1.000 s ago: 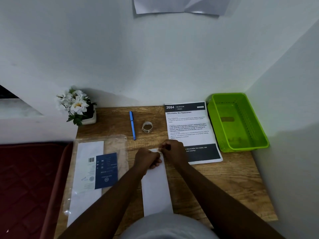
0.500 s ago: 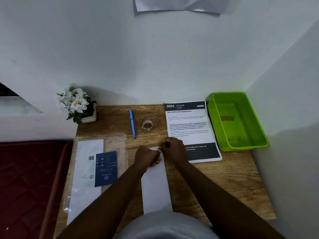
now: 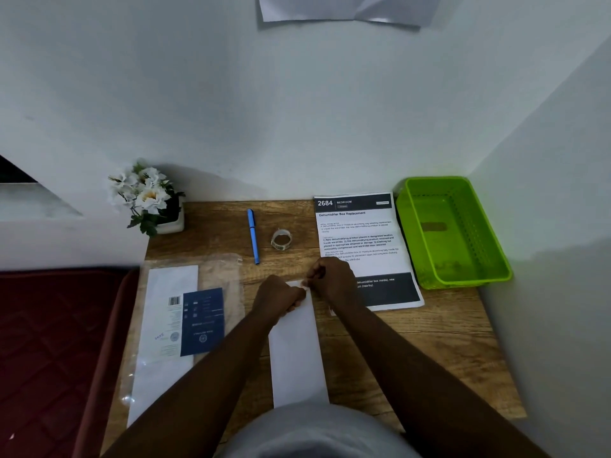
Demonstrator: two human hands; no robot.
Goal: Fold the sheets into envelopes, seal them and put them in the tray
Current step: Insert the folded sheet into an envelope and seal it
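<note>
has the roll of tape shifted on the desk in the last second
No. The roll of tape lies in the same spot, between the blue pen and the printed sheet, as before.

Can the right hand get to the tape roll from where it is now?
Probably yes. The tape roll stands in the open on the desk, just beyond the right hand, with nothing between them. But that hand and the left hand are both busy at the folded sheet's far end.
</note>
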